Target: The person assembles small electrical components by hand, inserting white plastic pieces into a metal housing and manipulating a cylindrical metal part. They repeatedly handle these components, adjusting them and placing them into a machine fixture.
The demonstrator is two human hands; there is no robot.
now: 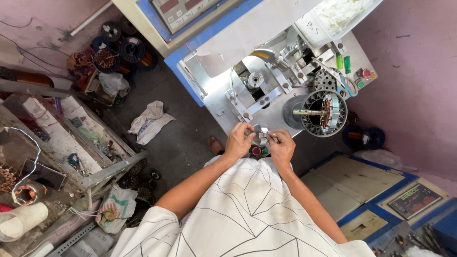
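We see a small metal part [261, 133], silvery and roughly round, with a paler block at its middle; it is too small for us to make out finer detail. It sits at the near edge of the winding machine's steel plate [223, 102], just above a red button [256, 151] and a green button [265, 151] that our hands partly cover. Our left hand [238, 142] pinches the part's left side between thumb and fingers, and our right hand [282, 147] pinches its right side, so the part lies between the two grips, touching both. The fingertips hide its lower rim. Near the plate's right edge stands a stator with copper windings [323, 113] on a shaft. The control box [183, 12] beyond the plate's far edge is cut off by the frame.
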